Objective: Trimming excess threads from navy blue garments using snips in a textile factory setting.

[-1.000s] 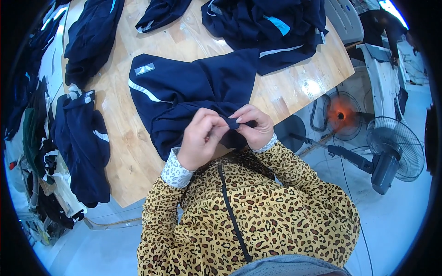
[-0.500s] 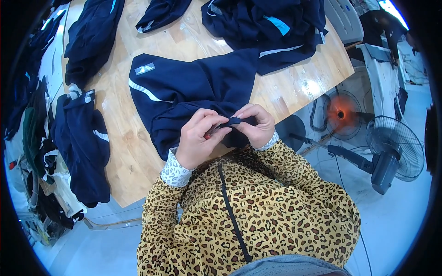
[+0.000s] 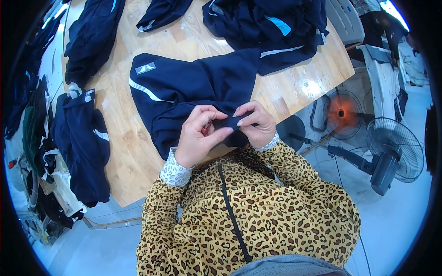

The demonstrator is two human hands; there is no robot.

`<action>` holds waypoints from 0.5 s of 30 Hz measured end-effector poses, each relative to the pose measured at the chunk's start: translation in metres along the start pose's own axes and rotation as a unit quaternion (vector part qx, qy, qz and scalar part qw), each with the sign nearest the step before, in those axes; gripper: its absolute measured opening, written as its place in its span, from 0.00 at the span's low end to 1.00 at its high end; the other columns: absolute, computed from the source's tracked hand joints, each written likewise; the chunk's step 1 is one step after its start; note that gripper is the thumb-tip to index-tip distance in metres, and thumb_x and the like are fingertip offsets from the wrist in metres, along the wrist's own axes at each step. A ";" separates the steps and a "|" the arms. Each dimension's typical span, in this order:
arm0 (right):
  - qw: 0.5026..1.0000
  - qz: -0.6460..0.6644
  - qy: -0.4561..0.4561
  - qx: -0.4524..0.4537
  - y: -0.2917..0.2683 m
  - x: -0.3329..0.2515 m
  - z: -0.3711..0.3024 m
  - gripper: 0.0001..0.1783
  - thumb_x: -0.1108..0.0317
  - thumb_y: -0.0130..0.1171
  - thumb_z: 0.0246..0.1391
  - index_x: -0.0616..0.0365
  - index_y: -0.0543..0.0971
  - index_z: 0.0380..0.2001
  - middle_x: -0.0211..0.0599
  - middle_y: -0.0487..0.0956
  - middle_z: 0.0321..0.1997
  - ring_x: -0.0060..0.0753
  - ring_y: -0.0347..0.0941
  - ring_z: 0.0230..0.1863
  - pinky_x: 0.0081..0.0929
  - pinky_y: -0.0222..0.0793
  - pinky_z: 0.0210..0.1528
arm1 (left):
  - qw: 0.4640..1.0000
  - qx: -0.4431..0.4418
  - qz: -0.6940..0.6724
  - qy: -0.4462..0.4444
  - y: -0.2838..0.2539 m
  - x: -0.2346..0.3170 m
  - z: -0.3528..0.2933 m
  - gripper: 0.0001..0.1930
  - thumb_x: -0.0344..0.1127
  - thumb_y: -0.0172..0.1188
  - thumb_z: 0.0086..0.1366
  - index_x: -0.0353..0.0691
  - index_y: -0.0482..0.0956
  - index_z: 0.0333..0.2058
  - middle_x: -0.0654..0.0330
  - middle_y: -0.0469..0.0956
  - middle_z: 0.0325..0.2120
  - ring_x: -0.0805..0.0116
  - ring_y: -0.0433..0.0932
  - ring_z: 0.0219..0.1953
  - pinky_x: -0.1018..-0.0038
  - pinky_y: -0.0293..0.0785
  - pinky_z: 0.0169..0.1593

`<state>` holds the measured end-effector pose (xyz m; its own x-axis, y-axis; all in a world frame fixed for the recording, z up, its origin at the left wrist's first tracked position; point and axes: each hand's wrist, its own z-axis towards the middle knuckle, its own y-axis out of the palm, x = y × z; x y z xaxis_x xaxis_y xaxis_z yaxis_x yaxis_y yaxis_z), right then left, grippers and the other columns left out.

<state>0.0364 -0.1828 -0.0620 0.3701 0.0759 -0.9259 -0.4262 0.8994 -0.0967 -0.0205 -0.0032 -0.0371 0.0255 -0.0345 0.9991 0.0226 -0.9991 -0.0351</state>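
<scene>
A navy garment (image 3: 202,76) with a white stripe and a small pale label lies at the table's near edge, its near part bunched up. My left hand (image 3: 195,138) is closed on that near part, thumb stretched toward the right hand. Something small and red (image 3: 205,131) shows inside its curled fingers; its kind is hidden. Close beside it, my right hand (image 3: 258,125) pinches the same garment between thumb and fingers. A dark fold of cloth spans the gap between the two hands.
The wooden table (image 3: 124,179) carries more navy garments: a folded one (image 3: 83,147) at left, another (image 3: 94,41) at the far left and a heap (image 3: 276,34) at the far right. Right of the table stand a grey fan (image 3: 393,152) and a heater-like orange glowing fan (image 3: 341,113).
My fingers have shifted on the cloth: the right fingertips have lifted and spread a little, and the left thumb and forefinger have moved apart. The garment lies nearly as before.
</scene>
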 end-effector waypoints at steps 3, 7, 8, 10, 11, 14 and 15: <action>1.000 0.003 0.009 0.004 0.001 -0.002 0.000 0.14 0.89 0.56 0.34 0.56 0.74 0.23 0.36 0.73 0.34 0.28 0.71 0.34 0.20 0.67 0.37 | 0.996 -0.022 0.084 0.023 0.004 0.009 0.000 0.19 0.27 0.70 0.45 0.36 0.77 0.38 0.64 0.70 0.38 0.87 0.63 0.21 0.88 0.61 0.24; 0.995 0.051 0.072 -0.055 -0.001 -0.004 0.000 0.14 0.83 0.57 0.35 0.58 0.72 0.29 0.37 0.72 0.37 0.30 0.70 0.39 0.23 0.65 0.44 | 0.995 -0.007 0.089 0.036 0.003 -0.001 -0.002 0.17 0.25 0.69 0.45 0.35 0.77 0.37 0.65 0.72 0.36 0.87 0.62 0.21 0.88 0.60 0.24; 0.991 0.067 0.088 -0.081 -0.003 -0.006 0.003 0.15 0.81 0.58 0.36 0.59 0.72 0.32 0.38 0.71 0.38 0.31 0.70 0.40 0.25 0.64 0.46 | 0.996 -0.002 0.084 0.029 0.002 -0.002 -0.002 0.16 0.25 0.69 0.45 0.35 0.77 0.35 0.66 0.72 0.33 0.86 0.63 0.20 0.87 0.61 0.24; 0.986 0.058 0.100 -0.116 -0.009 -0.007 0.006 0.19 0.75 0.60 0.38 0.61 0.72 0.39 0.39 0.70 0.41 0.33 0.68 0.44 0.27 0.62 0.50 | 0.997 0.003 0.080 0.023 0.003 -0.002 -0.002 0.15 0.25 0.69 0.45 0.35 0.78 0.34 0.66 0.73 0.30 0.85 0.64 0.20 0.86 0.62 0.24; 0.983 0.063 0.104 -0.134 -0.010 -0.010 0.007 0.21 0.74 0.60 0.39 0.61 0.71 0.41 0.39 0.70 0.41 0.32 0.68 0.44 0.27 0.62 0.50 | 0.997 0.009 0.075 0.017 0.003 -0.001 -0.001 0.15 0.25 0.68 0.44 0.35 0.77 0.33 0.66 0.73 0.29 0.85 0.64 0.20 0.86 0.62 0.24; 0.985 -0.034 0.084 -0.147 -0.009 -0.021 0.012 0.24 0.69 0.67 0.38 0.63 0.74 0.42 0.40 0.72 0.39 0.34 0.70 0.42 0.27 0.65 0.48 | 0.997 0.016 0.072 -0.001 0.003 -0.002 -0.003 0.15 0.24 0.68 0.45 0.35 0.76 0.33 0.67 0.72 0.27 0.85 0.63 0.20 0.86 0.61 0.23; 0.983 -0.082 0.075 -0.143 -0.007 -0.021 0.011 0.23 0.69 0.68 0.38 0.63 0.76 0.40 0.40 0.73 0.38 0.35 0.71 0.41 0.27 0.66 0.46 | 0.997 0.017 0.074 -0.013 0.003 -0.003 -0.004 0.14 0.24 0.68 0.45 0.35 0.76 0.33 0.67 0.71 0.26 0.85 0.62 0.20 0.86 0.60 0.23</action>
<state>0.0408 -0.1860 -0.0381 0.3369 -0.1440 -0.9305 -0.5937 0.7345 -0.3287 -0.0242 -0.0063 -0.0401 0.0573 -0.1802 0.9820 0.0505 -0.9818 -0.1832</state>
